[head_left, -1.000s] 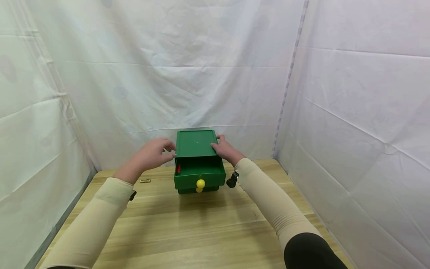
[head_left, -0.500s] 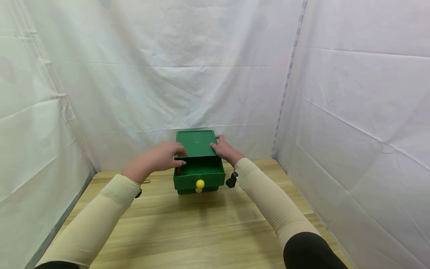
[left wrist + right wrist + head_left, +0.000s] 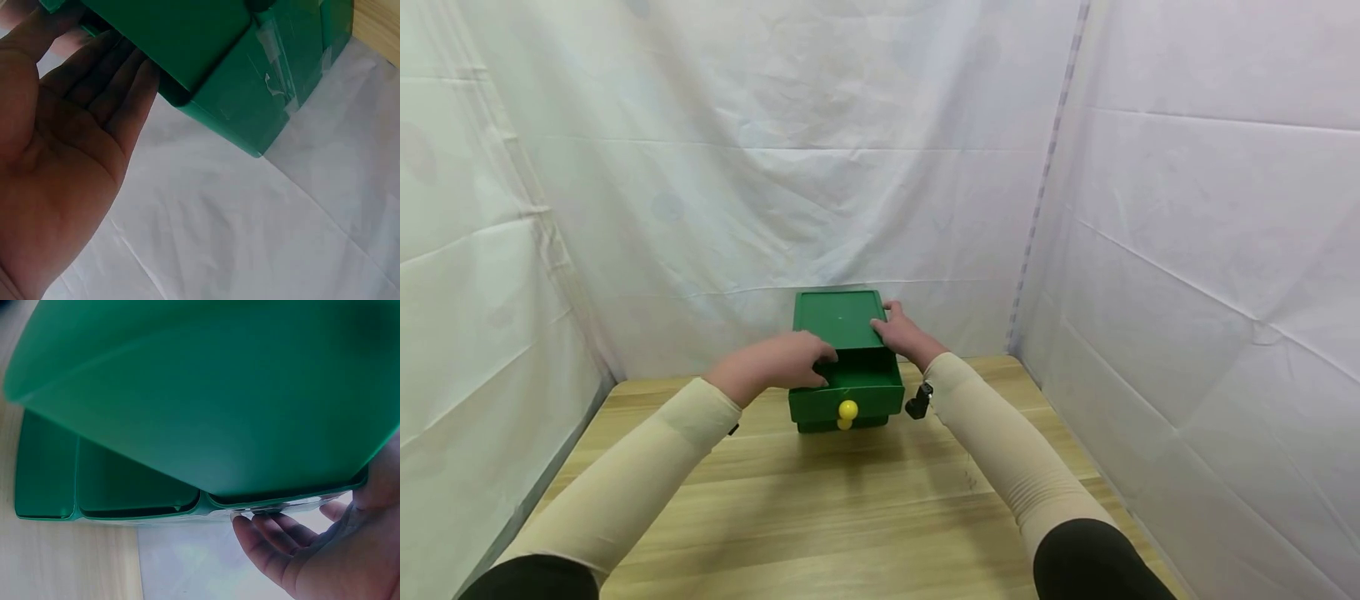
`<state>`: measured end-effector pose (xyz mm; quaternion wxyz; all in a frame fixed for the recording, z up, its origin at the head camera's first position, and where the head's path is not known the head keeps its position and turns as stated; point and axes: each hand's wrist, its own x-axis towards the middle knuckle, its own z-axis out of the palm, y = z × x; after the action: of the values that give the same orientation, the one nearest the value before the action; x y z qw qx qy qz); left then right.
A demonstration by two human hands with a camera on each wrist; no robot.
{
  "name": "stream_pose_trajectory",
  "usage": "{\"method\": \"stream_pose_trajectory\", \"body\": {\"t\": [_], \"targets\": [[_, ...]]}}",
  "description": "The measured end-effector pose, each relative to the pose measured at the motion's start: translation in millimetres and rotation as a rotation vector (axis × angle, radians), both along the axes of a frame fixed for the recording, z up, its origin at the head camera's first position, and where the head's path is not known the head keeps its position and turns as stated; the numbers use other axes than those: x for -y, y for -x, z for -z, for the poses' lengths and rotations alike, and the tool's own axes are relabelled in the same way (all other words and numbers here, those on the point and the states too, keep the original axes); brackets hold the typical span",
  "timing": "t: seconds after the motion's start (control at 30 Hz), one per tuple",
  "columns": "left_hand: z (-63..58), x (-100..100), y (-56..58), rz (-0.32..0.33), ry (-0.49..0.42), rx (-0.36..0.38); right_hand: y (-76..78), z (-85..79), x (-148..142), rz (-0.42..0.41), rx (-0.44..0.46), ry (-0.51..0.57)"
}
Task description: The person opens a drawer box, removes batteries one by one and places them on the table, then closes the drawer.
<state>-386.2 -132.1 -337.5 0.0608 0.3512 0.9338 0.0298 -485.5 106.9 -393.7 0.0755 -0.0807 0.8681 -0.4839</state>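
A green plastic drawer cabinet (image 3: 838,315) stands at the back of the table in the head view. Its upper drawer (image 3: 812,407) is pulled out, with a yellow knob (image 3: 847,409) on the front. My left hand (image 3: 784,363) reaches over the drawer's left side, fingers slightly bent and dipping inside, thumb apart from them. In the left wrist view, the left hand's fingers (image 3: 134,103) pass behind the green edge, so their tips are hidden. My right hand (image 3: 906,335) holds the cabinet's right side, thumb on top; the right wrist view shows its fingers (image 3: 265,550) against the side.
A second yellow knob (image 3: 845,424) sits on the lower drawer, which is pushed in. Wooden table (image 3: 850,517) stretches in front of the cabinet. White sheeting (image 3: 820,208) hangs close behind and on both sides. A black wrist camera (image 3: 918,402) is strapped under the right wrist.
My left hand has moved right, from beside the cabinet into the open drawer. It now covers the small red thing inside, and the forearm hides the small battery-like piece on the table. The right hand stays put.
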Motion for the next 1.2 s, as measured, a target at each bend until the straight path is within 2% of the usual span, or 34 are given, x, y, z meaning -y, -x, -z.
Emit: {"method": "stream_pose_trajectory", "body": {"t": [0.3, 0.6, 0.9, 1.2], "targets": [[-1.6, -13, -1.2, -0.031, 0.132, 0.028, 1.8, 1.0, 0, -0.002, 0.003, 0.001], [0.3, -23, -3.1, -0.100, 0.323, 0.019, 1.0, 0.6, 3, 0.000, 0.010, -0.014], [-4.6, -33, -5.7, -0.096, 0.498, 0.028, -1.1, 0.8, 3, -0.001, 0.008, -0.015], [-7.2, -39, -7.4, -0.117, 0.542, 0.040, 0.3, 1.7, -1, -0.004, -0.003, 0.008]]}}
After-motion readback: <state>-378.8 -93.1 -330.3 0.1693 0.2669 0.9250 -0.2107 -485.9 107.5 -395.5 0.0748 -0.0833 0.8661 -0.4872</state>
